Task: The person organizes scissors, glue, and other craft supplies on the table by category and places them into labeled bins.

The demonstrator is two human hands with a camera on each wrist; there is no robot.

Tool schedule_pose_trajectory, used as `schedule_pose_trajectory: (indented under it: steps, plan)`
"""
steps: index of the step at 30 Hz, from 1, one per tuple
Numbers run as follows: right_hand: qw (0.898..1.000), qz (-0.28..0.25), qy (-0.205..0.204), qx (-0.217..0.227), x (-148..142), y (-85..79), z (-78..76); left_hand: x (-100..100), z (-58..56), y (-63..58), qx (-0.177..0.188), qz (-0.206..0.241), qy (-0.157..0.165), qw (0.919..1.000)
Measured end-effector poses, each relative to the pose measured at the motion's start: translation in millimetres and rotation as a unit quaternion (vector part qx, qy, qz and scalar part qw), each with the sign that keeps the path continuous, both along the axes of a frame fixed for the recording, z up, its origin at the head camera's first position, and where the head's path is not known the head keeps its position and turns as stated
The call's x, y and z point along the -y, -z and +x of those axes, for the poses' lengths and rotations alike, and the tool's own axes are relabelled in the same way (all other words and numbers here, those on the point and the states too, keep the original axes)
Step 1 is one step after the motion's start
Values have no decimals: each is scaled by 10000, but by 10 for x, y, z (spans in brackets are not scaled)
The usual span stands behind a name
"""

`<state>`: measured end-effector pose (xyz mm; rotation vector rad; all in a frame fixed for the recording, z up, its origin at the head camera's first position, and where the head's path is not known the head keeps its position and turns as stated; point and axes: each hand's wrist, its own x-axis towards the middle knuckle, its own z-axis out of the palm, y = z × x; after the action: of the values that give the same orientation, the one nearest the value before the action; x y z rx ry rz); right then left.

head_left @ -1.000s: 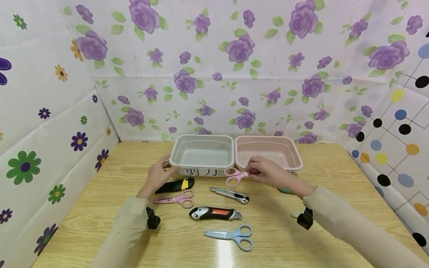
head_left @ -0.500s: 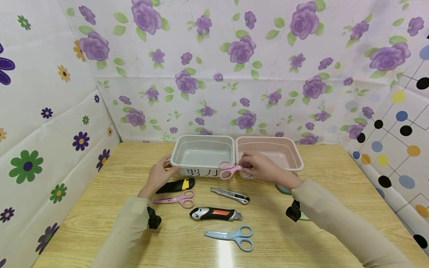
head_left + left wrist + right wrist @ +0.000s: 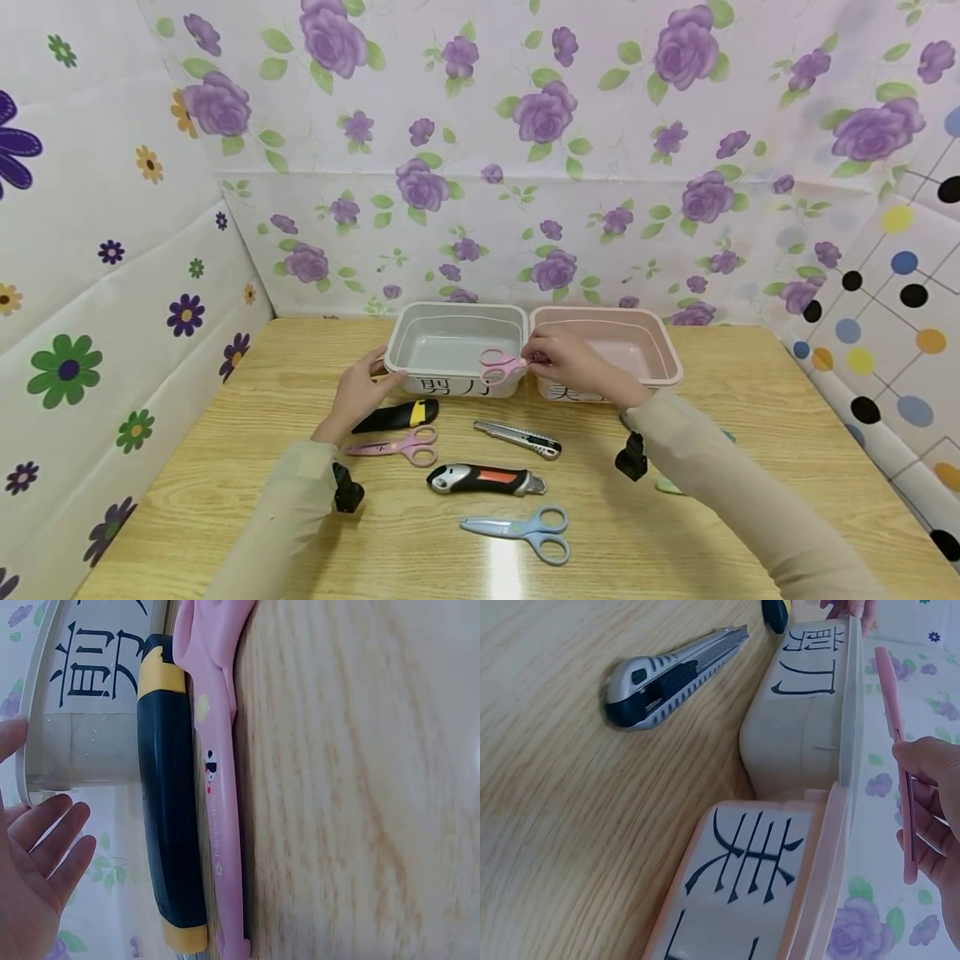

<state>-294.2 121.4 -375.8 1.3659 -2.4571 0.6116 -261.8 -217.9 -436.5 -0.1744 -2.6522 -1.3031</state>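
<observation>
My right hand [image 3: 573, 362] pinches pink scissors [image 3: 513, 364] by the blade end, handle loops pointing left over the front right rim of the grey bin [image 3: 461, 307]. In the right wrist view the scissors appear edge-on between thumb and fingers. My left hand [image 3: 358, 400] holds the grey bin's front left corner, thumb at the rim and fingers along the outside. Just below that hand lie a black and yellow utility knife [image 3: 174, 802] and a second pair of pink scissors [image 3: 217, 780]. The pink bin [image 3: 600, 312], beneath my right hand, adjoins the grey one; both carry labels with black characters.
A silver box cutter [image 3: 517, 438], a black and orange utility knife [image 3: 483, 479] and blue scissors [image 3: 521, 528] lie on the wooden table [image 3: 390, 558] before the bins. Near my right forearm, a pale green item [image 3: 666, 486] is partly covered. Flowered cloth stands behind.
My right hand has moved left with the pink scissors, from in front of the pink bin to the grey bin's right side. My left hand stays at the grey bin's corner.
</observation>
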Motion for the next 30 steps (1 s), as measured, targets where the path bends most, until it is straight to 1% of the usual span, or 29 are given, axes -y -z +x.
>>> schedule_pose_trajectory:
  steps: [8,13,16,22,27,30]
  plan:
    - [9992,196,230,259,153,5,-73,-2,0,21,-1,-42,-12,10000]
    - [9988,70,198,444,241,-18,-112,2,-6,21,-21,-33,-3,10000]
    - [9987,59,186,478,286,-8,-134,5,-7,27,-19,-37,6,10000]
    - [9993,63,231,282,356,52,-187,5,-10,38,-20,-13,-8,10000]
    - [9999,-29,142,67,411,93,-237,-2,-9,29,-52,27,-30,10000]
    - [9999,-68,104,25,445,104,-258,-4,-5,26,-19,46,-31,10000]
